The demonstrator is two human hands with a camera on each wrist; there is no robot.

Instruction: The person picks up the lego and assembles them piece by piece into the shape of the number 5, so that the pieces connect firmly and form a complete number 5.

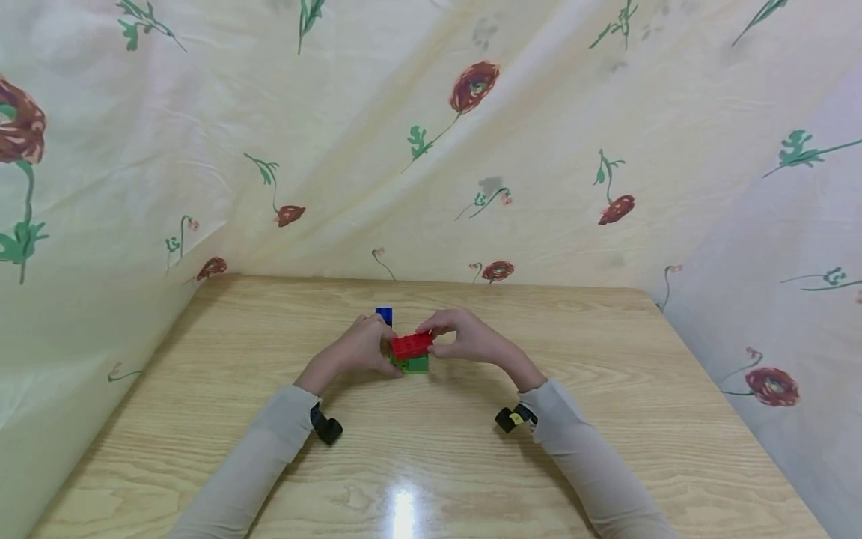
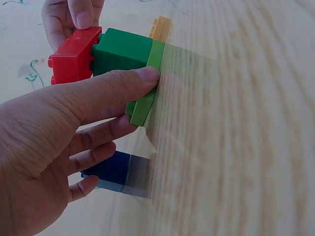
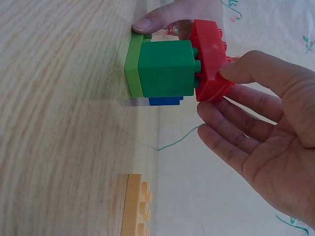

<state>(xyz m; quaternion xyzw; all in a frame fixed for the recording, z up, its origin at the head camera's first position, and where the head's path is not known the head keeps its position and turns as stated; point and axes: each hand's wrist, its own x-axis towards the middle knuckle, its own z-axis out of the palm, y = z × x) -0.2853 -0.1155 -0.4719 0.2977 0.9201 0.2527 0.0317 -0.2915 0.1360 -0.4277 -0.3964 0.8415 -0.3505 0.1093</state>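
My left hand (image 1: 366,346) pinches a flat light-green building brick (image 2: 147,101) at its edge, down on the table. On top of that brick sits a taller dark-green brick (image 3: 166,69), its studs facing up. My right hand (image 1: 474,340) grips a red brick (image 1: 412,346) between thumb and fingers. The red brick lies tilted over the dark-green studs, with part of the studs showing beneath it in both wrist views. Just beyond my left hand stands a blue brick (image 1: 384,314), partly covered by the fingers in the left wrist view.
A yellow-orange brick (image 3: 132,204) lies on the table near my right hand; in the head view it is hidden. The wooden table (image 1: 572,322) ends at the back against a flower-patterned cloth (image 1: 337,135), which also hangs along both sides.
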